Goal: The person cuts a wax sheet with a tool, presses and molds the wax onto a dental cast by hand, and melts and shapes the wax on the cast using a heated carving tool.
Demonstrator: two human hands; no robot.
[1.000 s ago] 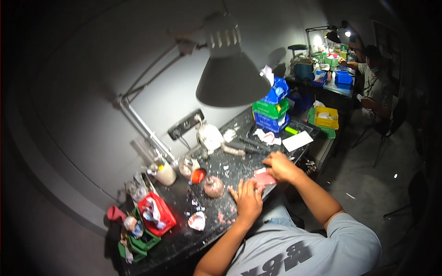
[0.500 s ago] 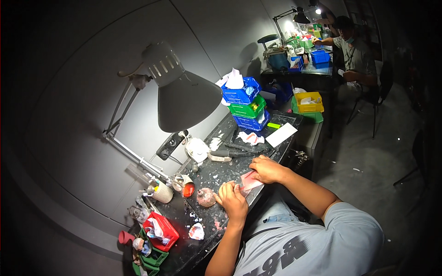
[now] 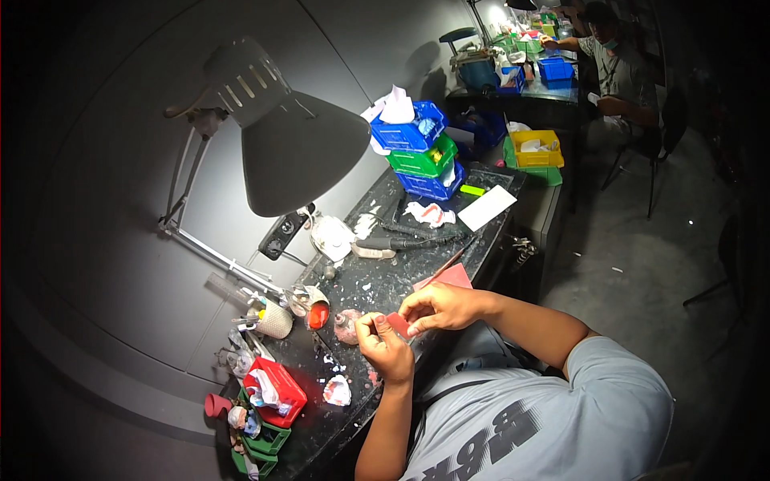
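Note:
Both my left hand [image 3: 385, 349] and my right hand [image 3: 441, 309] are closed on a small red wax-like piece [image 3: 399, 325] above the bench's front edge. Behind my right hand lies a larger pink sheet [image 3: 453, 274], with a thin dark stick-like tool [image 3: 441, 269] across it. Left of my left hand sits a mottled pink lidded pot [image 3: 345, 329], beside a container with red contents [image 3: 318, 314]. A white and pink dental piece [image 3: 337, 390] lies toward the lower left; another [image 3: 429, 214] lies farther back near a white card [image 3: 485, 208].
A desk lamp [image 3: 297, 160] overhangs the black bench [image 3: 389, 284]. A red bin [image 3: 273, 393], green bins [image 3: 265, 439], a tool cup [image 3: 273, 319] and stacked bins [image 3: 413, 128] stand on it. A co-worker [image 3: 618, 88] sits at the far bench beside a chair [image 3: 650, 156].
Both hands have drawn left and together, and the small red piece now shows between them, apart from the pink sheet, which stays on the bench behind my right hand. The view has shifted slightly.

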